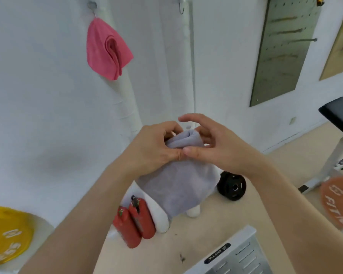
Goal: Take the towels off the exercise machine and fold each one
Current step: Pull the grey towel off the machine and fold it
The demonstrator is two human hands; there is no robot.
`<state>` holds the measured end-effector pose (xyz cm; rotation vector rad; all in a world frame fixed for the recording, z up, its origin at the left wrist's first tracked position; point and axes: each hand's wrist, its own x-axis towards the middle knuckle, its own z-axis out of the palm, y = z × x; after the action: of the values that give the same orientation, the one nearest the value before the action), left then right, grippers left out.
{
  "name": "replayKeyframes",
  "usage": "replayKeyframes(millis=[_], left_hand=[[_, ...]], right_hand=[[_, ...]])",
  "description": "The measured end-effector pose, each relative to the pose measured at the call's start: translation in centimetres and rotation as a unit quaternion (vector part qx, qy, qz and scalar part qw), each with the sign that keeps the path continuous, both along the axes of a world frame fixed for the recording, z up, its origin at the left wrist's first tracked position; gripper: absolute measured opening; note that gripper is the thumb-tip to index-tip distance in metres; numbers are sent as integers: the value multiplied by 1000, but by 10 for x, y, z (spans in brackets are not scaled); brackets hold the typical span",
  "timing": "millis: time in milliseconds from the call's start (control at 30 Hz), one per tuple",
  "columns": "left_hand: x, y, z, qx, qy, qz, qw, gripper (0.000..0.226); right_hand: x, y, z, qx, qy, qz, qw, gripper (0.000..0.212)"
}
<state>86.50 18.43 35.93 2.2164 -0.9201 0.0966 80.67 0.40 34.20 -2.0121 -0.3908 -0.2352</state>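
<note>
A grey towel (178, 186) hangs in mid-air in front of me, folded over and gathered at its top edge. My left hand (156, 149) grips that top edge, fingers curled round the bunched cloth. My right hand (212, 141) meets it from the right, thumb pressed on the towel beside the left thumb and fingers spread loosely above the fold. A pink towel (107, 50), folded, hangs from a hook on the white wall at upper left.
Two red fire extinguishers (135, 220) stand on the floor below the towel. A black weight plate (232, 186) leans by the wall. A yellow plate (6, 232) is at lower left, an orange plate (337, 202) at right, and a grey machine panel (236, 258) at the bottom.
</note>
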Motion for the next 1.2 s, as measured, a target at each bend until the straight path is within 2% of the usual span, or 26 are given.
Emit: replayKeyframes(millis=[100,300,400,500,567,667,700,767,833,900,1033,1100,1200], left_hand=[[27,-18,20,0,0,-5,1000,40],[74,-33,58,34,-8,-44,998,28],[100,-37,75,-16,38,-56,998,27],[130,-35,83,-59,67,-60,994,26],[152,-35,87,-52,73,-60,994,24],[187,-32,99,-26,32,-49,998,27],[199,-28,107,-36,28,-49,998,28],[222,-21,125,-98,73,-72,990,27],[242,-14,148,-181,137,-98,969,21],[256,-8,172,-226,156,-102,956,22],[276,11,219,-242,83,-87,963,54],[287,26,243,-243,38,-72,967,54],[301,48,282,-226,-32,-43,973,36]], right_hand=[[33,-25,18,11,-44,21,999,37],[94,-48,40,0,-85,24,996,11],[120,-63,66,-35,-17,124,992,13],[149,-77,94,-121,39,217,968,12],[173,-76,108,-166,27,215,962,12],[211,-63,127,-184,-4,197,963,7],[223,-58,135,-180,-12,194,964,6],[247,-50,154,-154,-29,181,971,7],[269,-41,180,-130,-55,173,975,13],[286,-31,206,-118,-80,164,976,20],[314,-6,258,-103,-116,162,975,15],[329,8,281,-71,-104,176,976,11],[351,32,314,-29,-92,180,979,11]])
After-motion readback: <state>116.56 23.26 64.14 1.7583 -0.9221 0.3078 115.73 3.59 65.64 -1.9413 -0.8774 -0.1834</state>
